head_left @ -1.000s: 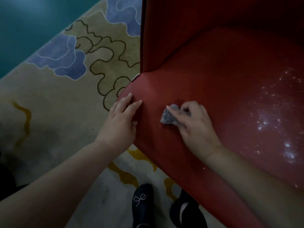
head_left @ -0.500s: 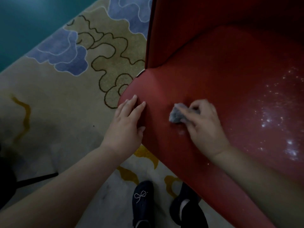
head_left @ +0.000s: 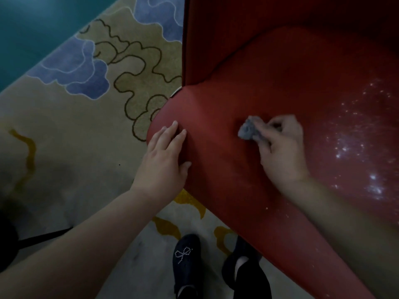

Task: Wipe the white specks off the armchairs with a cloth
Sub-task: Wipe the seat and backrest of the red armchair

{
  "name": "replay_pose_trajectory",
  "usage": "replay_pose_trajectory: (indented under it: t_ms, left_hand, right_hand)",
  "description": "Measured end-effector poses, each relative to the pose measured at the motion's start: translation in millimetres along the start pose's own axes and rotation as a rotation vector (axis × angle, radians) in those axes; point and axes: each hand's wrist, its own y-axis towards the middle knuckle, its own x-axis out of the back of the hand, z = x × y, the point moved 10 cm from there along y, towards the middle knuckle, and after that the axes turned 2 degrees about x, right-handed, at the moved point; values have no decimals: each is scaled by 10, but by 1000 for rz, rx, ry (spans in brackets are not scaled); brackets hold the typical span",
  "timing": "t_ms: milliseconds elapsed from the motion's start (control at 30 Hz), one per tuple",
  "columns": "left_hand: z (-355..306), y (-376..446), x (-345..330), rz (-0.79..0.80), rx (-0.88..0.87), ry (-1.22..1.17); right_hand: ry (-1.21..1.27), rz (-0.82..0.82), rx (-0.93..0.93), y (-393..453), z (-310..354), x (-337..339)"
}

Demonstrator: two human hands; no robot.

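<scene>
A red armchair (head_left: 269, 87) fills the right half of the view, its seat cushion reaching toward me. My right hand (head_left: 280, 152) grips a small crumpled grey cloth (head_left: 248, 131) and presses it on the seat near the front left. White specks (head_left: 358, 145) are scattered over the seat to the right of that hand, with a few more near the front edge. My left hand (head_left: 166, 156) rests flat, fingers straight, on the seat's front left corner.
A patterned carpet (head_left: 75, 126) in beige, blue and yellow lies to the left and below, with teal floor (head_left: 32, 29) beyond it. My dark shoes (head_left: 185, 262) stand at the chair's front edge. A dark object with a thin black leg (head_left: 43, 236) is at the lower left.
My right hand has slid the cloth a little to the right and away from me across the seat. My left hand stays on the seat corner.
</scene>
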Motion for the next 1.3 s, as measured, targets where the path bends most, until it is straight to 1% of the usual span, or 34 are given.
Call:
replay_pose_trajectory:
  t_ms: [33, 67, 100, 167, 200, 267, 333, 400, 433, 467, 500, 600, 633, 667, 700, 767, 833, 867, 900, 967, 1000, 1033, 1100, 1167, 1200, 1233, 1267, 1300]
  left_hand:
    - [-29, 12, -5, 1, -8, 9]
    - [-58, 24, -11, 7, -14, 18]
    - [-87, 34, -18, 12, -17, 27]
    - [-138, 51, -24, 12, -25, 39]
    - [-162, 53, -28, 11, -27, 42]
    - [-201, 57, -37, 10, -25, 39]
    - [-228, 71, -37, 11, -20, 40]
    - [-251, 85, -45, 15, -19, 47]
    - [-270, 88, -51, 16, -22, 50]
    - [-295, 88, -56, 18, -29, 55]
    - [-328, 86, -68, 21, -41, 62]
    - [-414, 72, -109, 28, -73, 83]
    - [-436, 64, -123, 30, -78, 88]
    - [-456, 58, -134, 29, -83, 94]
    - [-476, 53, -144, 29, -89, 99]
    - [-509, 48, -165, 33, -101, 110]
    - [-538, 56, -173, 35, -109, 121]
    - [-551, 63, -174, 36, -111, 126]
    - [-561, 68, -177, 38, -111, 131]
    - [-573, 69, -177, 40, -108, 139]
    - [-578, 66, -175, 39, -109, 142]
    - [-582, 59, -178, 40, -107, 144]
    - [-587, 43, -197, 45, -99, 145]
    - [-597, 34, -220, 49, -90, 137]
    - [-602, 34, -231, 49, -83, 131]
    - [-610, 35, -239, 46, -77, 125]
    - [-622, 39, -245, 43, -74, 121]
    - [-636, 40, -255, 43, -69, 118]
  right_hand:
    - [20, -26, -66, 30, -2, -14]
    - [27, -24, -58, -1, 89, -59]
    - [18, 12, 15, -92, 232, -125]
    - [0, 148, 230, -394, 476, -224]
    - [-2, 217, 304, -536, 492, -217]
    - [-22, 276, 363, -628, 353, -117]
    - [-43, 213, 297, -490, 134, 6]
    - [-24, 107, 127, -299, -14, 51]
    - [-5, 64, 53, -260, 3, 45]
    - [8, 46, 24, -276, 77, 10]
    - [10, 65, 56, -346, 192, -50]
    - [2, 259, 296, -695, 436, -164]
    - [0, 284, 337, -735, 380, -106]
    - [-15, 270, 345, -711, 268, -23]
    - [-37, 223, 314, -642, 121, 74]
    - [-40, 102, 138, -426, -198, 237]
    - [-3, 14, -28, -329, -274, 257]
    - [11, 8, -41, -361, -188, 207]
    - [23, 41, 3, -444, -48, 134]
    - [28, 174, 178, -705, 206, 17]
    - [26, 225, 233, -813, 211, 26]
    - [21, 231, 246, -850, 127, 91]
    - [-1, 126, 168, -760, -165, 294]
    - [4, -3, 9, -594, -407, 424]
    - [24, -42, -65, -540, -427, 411]
    - [44, -56, -100, -513, -360, 357]
    - [58, -36, -89, -525, -228, 276]
    - [60, 18, -34, -583, -68, 180]
